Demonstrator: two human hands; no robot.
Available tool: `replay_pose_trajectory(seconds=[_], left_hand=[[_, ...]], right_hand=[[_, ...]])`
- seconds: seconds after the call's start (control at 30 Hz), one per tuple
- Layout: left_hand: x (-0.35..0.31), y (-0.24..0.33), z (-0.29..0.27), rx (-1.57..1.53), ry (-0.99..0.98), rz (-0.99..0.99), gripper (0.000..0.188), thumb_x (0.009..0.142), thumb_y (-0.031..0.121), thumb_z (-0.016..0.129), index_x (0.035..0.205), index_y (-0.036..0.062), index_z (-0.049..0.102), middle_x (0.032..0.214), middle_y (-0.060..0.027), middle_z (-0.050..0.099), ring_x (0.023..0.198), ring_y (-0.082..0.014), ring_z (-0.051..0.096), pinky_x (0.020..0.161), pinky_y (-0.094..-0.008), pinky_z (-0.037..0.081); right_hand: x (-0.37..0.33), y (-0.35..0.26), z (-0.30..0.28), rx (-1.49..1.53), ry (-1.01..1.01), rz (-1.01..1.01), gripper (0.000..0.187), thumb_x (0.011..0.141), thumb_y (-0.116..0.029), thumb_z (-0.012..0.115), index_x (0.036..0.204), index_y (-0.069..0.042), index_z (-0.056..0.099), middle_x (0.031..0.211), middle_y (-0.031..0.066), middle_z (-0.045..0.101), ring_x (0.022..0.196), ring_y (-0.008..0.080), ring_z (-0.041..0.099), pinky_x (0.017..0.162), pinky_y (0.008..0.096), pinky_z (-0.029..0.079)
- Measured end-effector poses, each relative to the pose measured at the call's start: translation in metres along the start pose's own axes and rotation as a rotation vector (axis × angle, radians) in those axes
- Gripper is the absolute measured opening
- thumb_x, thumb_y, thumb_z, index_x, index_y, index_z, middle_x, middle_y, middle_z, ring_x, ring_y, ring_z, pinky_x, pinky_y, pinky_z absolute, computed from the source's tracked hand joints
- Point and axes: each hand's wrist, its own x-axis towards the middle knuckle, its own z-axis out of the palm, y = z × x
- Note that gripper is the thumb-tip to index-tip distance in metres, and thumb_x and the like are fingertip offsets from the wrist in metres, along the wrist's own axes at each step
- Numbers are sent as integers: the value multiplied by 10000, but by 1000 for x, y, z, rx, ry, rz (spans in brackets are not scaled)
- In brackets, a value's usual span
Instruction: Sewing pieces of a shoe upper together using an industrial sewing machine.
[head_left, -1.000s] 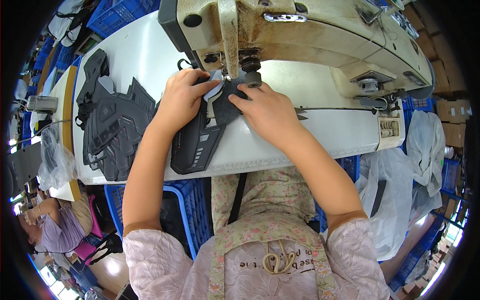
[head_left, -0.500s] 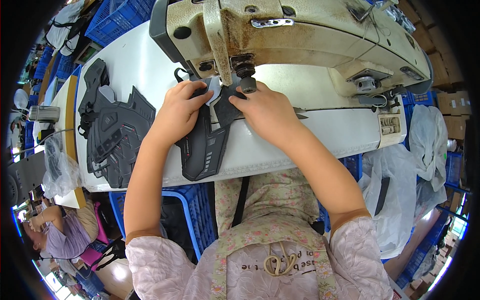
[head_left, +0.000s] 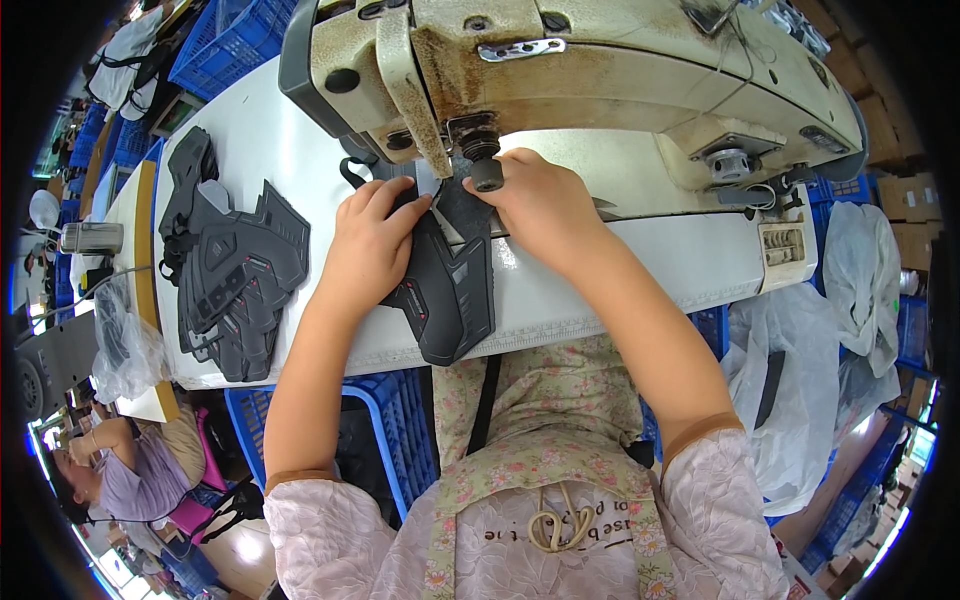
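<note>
A black moulded panel (head_left: 455, 300) with grey and red details lies on the white sewing table, its upper end beneath the head of a beige industrial sewing machine (head_left: 620, 90). My left hand (head_left: 375, 235) grips the panel's upper left side, thumb and fingers pressed together near the needle area. With thumb and bent fingers, my right hand (head_left: 540, 205) holds a dark flap (head_left: 465, 208) of the same piece on the right, close to the machine's round black knob (head_left: 487, 174). The needle and the stitching spot are hidden behind the machine head and my fingers.
Similar black panels (head_left: 240, 260) are piled on the table's left. Blue crates (head_left: 385, 420) stand below the front edge, and clear plastic bags (head_left: 775, 390) hang at right. Scissor-like metal tips (head_left: 605, 208) show beside my right hand. Another person (head_left: 110, 460) sits at far left.
The panel has turned, its lower end swinging to the right. My left hand has followed slightly right and down; my right hand stays beside the machine head.
</note>
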Motion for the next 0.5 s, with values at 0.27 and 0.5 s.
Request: replay_pose_trajectory(seconds=[0.27,0.5], left_hand=[[-1,8,6,27,33,-58,391,774,-4,596,1153,54,675,1126,-138,598,1066,-330,555,952,-437,435],[0,17,10,55,53,-93,384,802,7,588,1178,50,658,1117,-136,586,1071,-328,545,953,-431,423]], right_hand=[[6,3,3,43,74,-14,164,872,-139,613,1004,-185,698,931,42,689,935,255,649,679,385,559],[13,-3,-13,63,-118,119,286,819,-106,620,1062,-186,749,1194,14,669,1058,208,621,775,348,564]])
